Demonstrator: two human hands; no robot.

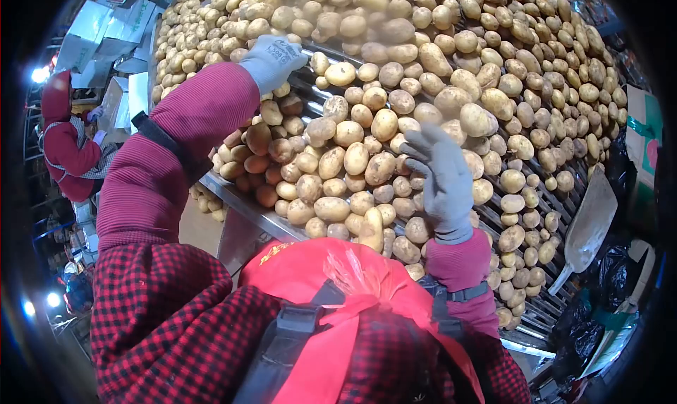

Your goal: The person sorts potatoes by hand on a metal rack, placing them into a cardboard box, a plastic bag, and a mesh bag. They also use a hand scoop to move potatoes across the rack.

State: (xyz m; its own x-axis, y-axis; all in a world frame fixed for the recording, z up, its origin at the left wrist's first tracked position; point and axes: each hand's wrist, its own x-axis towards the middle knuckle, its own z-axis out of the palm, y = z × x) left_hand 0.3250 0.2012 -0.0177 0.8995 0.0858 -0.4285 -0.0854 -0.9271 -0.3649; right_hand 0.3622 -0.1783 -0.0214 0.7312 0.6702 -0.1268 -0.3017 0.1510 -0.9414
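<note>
Potatoes (pixel 381 125) lie in a large heap over a slatted metal rack (pixel 314 93). My left hand (pixel 273 59), in a grey glove with print on its back, is at the upper left over the bars. Its fingers are curled and mostly hidden, and I cannot make out what they hold. My right hand (pixel 444 182), also grey-gloved, hovers over or rests against the potatoes right of centre. Its fingers are apart, with some potatoes beside the fingertips and no potato visibly gripped.
A metal scoop (pixel 592 217) lies at the right edge of the rack, near black plastic bags (pixel 578 326) and a cardboard box (pixel 643 139). Below the rack's metal edge stands an open carton (pixel 201 227). Another person (pixel 70 146) in dark red is at the far left, near white boxes (pixel 88 37).
</note>
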